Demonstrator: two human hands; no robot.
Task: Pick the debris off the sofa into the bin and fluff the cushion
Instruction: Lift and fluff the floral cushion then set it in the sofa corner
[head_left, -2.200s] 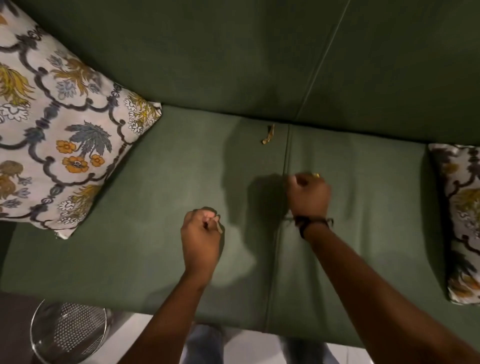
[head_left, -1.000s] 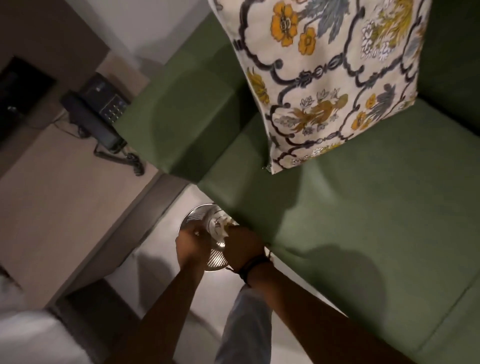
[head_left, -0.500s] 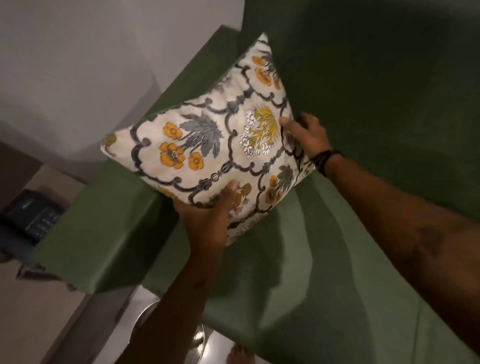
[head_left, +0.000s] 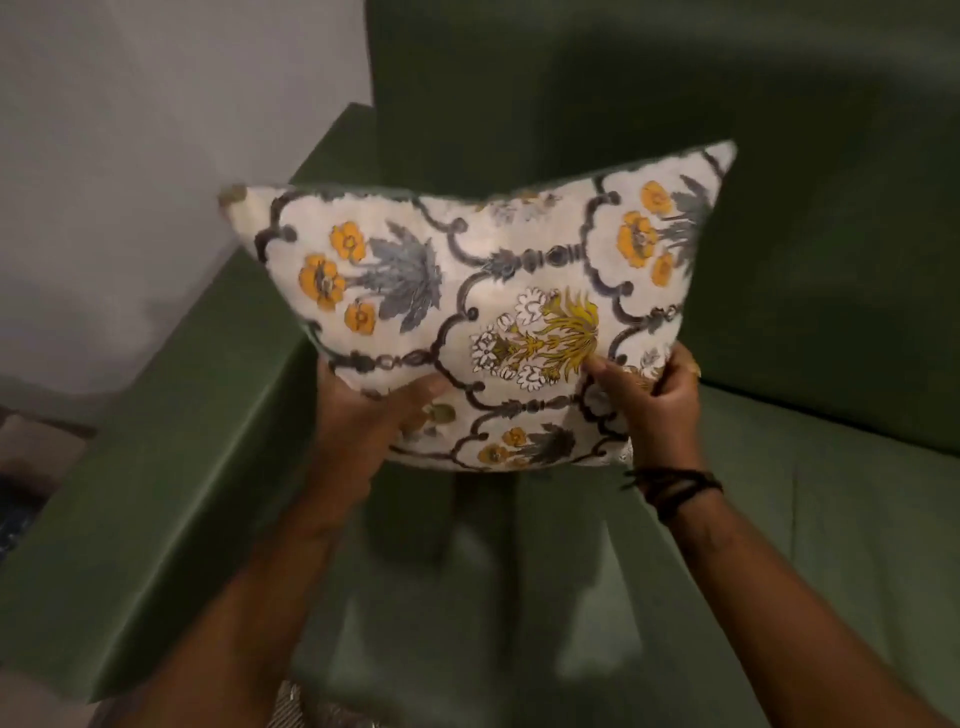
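A white cushion (head_left: 498, 306) with orange flowers and dark scrollwork is held up in the air above the green sofa seat (head_left: 810, 525). My left hand (head_left: 363, 415) grips its lower left edge. My right hand (head_left: 649, 395), with a dark band on the wrist, pinches its lower right corner. The cushion is lifted clear of the seat, close to the sofa's left corner. A sliver of the metal mesh bin (head_left: 296, 712) shows at the bottom edge, mostly hidden by my left forearm. No debris is in sight.
The sofa's green armrest (head_left: 156, 467) runs along the left, with the backrest (head_left: 675, 130) behind the cushion. A pale wall (head_left: 156, 130) rises beyond the armrest. Dark objects sit at the far left edge, too blurred to identify.
Both hands left the bin, took hold of the cushion and lifted it off the seat. It now hangs higher and squarer to me, with my right hand moved to its lower right corner.
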